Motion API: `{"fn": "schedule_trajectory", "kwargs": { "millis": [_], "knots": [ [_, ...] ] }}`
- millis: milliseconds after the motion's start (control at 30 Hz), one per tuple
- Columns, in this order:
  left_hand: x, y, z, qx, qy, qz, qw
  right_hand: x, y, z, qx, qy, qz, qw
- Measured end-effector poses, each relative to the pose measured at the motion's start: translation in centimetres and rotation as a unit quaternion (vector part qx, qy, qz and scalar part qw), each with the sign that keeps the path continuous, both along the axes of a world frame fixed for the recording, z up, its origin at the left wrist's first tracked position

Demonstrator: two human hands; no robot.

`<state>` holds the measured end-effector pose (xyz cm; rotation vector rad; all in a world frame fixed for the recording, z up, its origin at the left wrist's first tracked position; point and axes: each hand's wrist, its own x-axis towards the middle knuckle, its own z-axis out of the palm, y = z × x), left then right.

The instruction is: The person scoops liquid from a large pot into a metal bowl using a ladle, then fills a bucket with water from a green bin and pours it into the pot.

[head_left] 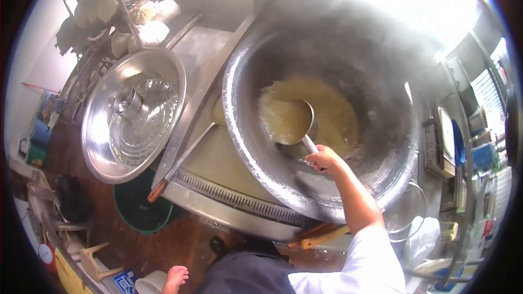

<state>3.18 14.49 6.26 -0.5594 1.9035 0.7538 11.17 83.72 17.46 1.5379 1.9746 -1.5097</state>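
"What's taking up the most room?"

"The big pot (235, 130). Steam is rising over it, and cloudy liquid (332, 100) is lying inside. On the person's left, a wide steel basin (101, 136) is sitting beside the counter, with a green tub (141, 215) standing below."

"And the ladle (312, 126)?"

"It's resting inside the pot, its bowl down at the liquid."

"How would it handle?"

"Stiff and hard to damage, I'd say, but heavy at the bowl end when full. Wet metal is probably making it slippery, maybe hot too, so the handle is offering the safest hold, well back from the bowl."

"Which hand is holding it?"

"The right hand (326, 159); its fingers are wrapping the handle firmly. The left hand (178, 275) is hanging low, well apart from the pot. It's showing too small for me to tell whether its fingers are spread or closed."
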Motion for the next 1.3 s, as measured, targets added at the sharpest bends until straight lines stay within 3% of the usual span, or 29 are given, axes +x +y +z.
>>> {"fn": "schedule_trajectory", "kwargs": {
  "millis": [67,233,400,633,733,1033,1300],
  "knots": [
    [-0.4,-2.0,-1.4,-0.002,-0.007,-0.011,1.0,0.8,-2.8,2.2,-0.111,0.079,-0.036,0.99],
    [-2.7,-6.0,-4.2,-0.004,-0.029,-0.027,0.999,2.7,-10.4,7.5,-0.138,0.161,-0.066,0.975],
    [-5.6,-8.7,-6.2,0.009,-0.01,0.0,1.0,2.9,-15.9,11.1,-0.068,0.177,-0.049,0.981],
    [-6.4,-10.4,-6.3,0.087,-0.015,0.019,0.996,2.2,-20.4,11.8,0.07,0.152,-0.046,0.985],
    [-5.2,-12.0,-6.8,0.051,0.006,0.003,0.999,1.6,-22.2,12.5,0.098,0.162,-0.046,0.981],
    [-2.7,-16.2,-7.8,0.026,-0.041,0.043,0.998,0.7,-24.3,12.6,0.158,0.153,-0.037,0.975],
    [-2.9,-14.1,-8.4,0.044,-0.054,0.048,0.996,0.3,-24.7,12.8,0.284,0.096,0.034,0.953]
  ]
}}
